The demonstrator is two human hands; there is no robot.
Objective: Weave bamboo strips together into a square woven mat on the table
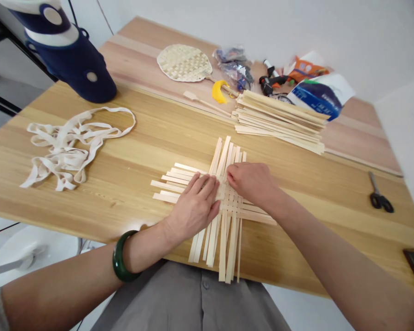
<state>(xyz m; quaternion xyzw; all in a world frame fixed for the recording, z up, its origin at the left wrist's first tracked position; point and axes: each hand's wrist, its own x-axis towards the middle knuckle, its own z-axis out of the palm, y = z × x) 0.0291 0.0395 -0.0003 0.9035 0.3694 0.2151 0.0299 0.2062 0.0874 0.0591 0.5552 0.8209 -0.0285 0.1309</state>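
A cross of pale flat wooden strips (231, 202), woven together in the middle, lies on the table near its front edge. My left hand (197, 202) rests palm down on the left side of the weave, fingers stretched out and pressing on the strips. Over the upper right part of the weave, my right hand (250, 181) is closed, its curled fingertips at the strips. What those fingertips grip is hidden from view. Loose strip ends stick out on all sides of the woven middle.
Behind lies a stack of loose strips (279, 122), with a woven fan (184, 63), a yellow object (220, 91), a glue gun (271, 83) and packets (315, 96) around it. White ribbon (67, 151) and a blue bottle (72, 64) are left, black-handled scissors (379, 197) right.
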